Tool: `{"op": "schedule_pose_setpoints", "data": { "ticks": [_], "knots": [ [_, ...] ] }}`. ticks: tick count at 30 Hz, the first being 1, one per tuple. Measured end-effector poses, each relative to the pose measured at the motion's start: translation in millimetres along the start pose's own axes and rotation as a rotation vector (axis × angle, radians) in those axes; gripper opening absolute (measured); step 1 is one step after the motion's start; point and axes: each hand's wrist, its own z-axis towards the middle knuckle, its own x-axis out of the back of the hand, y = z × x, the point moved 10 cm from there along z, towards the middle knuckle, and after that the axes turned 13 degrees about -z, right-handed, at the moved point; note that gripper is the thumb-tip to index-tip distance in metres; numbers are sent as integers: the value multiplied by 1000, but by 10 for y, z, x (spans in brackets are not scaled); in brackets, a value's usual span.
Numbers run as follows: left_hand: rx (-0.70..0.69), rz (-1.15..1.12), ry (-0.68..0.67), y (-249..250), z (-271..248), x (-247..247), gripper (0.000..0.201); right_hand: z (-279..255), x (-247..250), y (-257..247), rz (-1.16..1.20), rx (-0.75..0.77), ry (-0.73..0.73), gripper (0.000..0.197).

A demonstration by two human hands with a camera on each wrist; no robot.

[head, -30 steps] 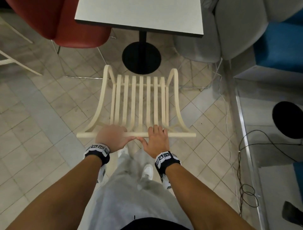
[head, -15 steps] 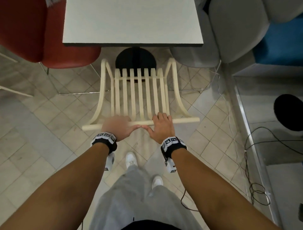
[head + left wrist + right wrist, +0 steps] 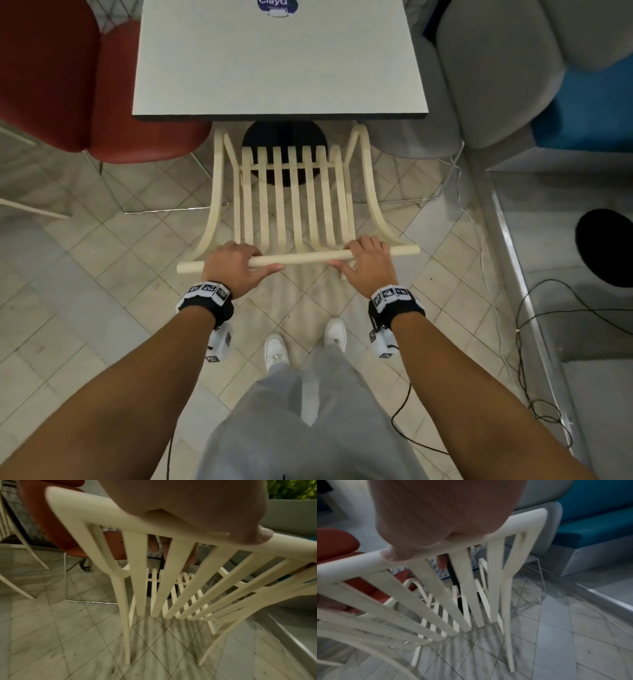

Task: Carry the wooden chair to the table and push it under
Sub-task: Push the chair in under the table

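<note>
A cream wooden chair [image 3: 294,205] with slatted seat and back stands on the tiled floor, its front edge just at the near edge of the grey table [image 3: 277,61]. My left hand [image 3: 233,265] grips the top rail [image 3: 301,257] near its left end, fingers curled over the far side. My right hand [image 3: 368,262] grips the same rail toward its right end. In the left wrist view the left hand [image 3: 197,511] wraps the chair [image 3: 154,574] rail. The right wrist view shows the right hand [image 3: 440,520] over the chair [image 3: 453,595] rail.
A red chair [image 3: 68,78] stands left of the table and a grey chair [image 3: 479,75] right of it, beside a blue bench [image 3: 589,113]. The table's black round base [image 3: 284,137] lies under the chair's front. Cables [image 3: 534,342] trail on the floor at right.
The chair has moved forward toward the table, its front now reaching the table edge. My hands have slid apart along the top rail.
</note>
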Motion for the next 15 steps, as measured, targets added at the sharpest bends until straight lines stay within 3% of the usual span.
{"op": "schedule_pose_setpoints", "data": {
  "ticks": [4, 15],
  "knots": [
    [72, 33, 41, -261, -83, 120, 79, -54, 5, 371, 17, 23, 5, 60],
    [125, 135, 92, -171, 81, 207, 80, 223, 3, 510, -22, 54, 30, 56]
  ]
}}
